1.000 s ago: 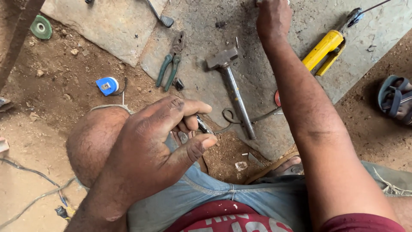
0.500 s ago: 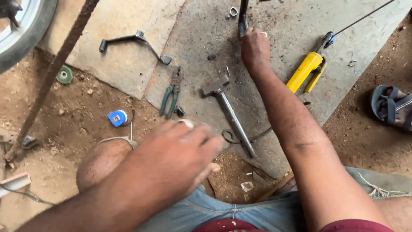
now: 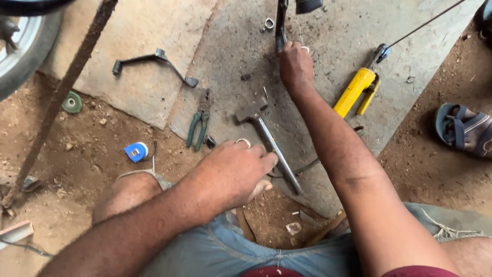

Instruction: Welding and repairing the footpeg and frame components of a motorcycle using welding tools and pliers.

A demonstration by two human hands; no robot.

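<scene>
My right hand point(image 3: 296, 66) reaches far forward over the grey concrete slab point(image 3: 230, 46) and is closed around the lower end of a dark metal bar point(image 3: 281, 20) that stands up out of the top edge of the view. My left hand point(image 3: 236, 172) is low over my knee, knuckles up, fingers curled down. Its fingertips touch the steel handle of a hammer point(image 3: 269, 141) lying on the slab. A small metal ring point(image 3: 243, 141) shows at its index finger; whether it is held or worn is unclear.
Green-handled pliers point(image 3: 197, 125), a black bent lever point(image 3: 154, 64), a loose ring point(image 3: 269, 23) and a yellow tool point(image 3: 356, 92) with a cable lie on the slab. On the dirt are a blue tape measure point(image 3: 136, 152), a green disc point(image 3: 72, 102), a rusty rod point(image 3: 61, 97), a sandal point(image 3: 464, 128) and a wheel point(image 3: 20, 36).
My left hand has dropped from in front of the camera down to the hammer handle. My right hand has stretched further forward and closed on the dark bar. The view tilted forward.
</scene>
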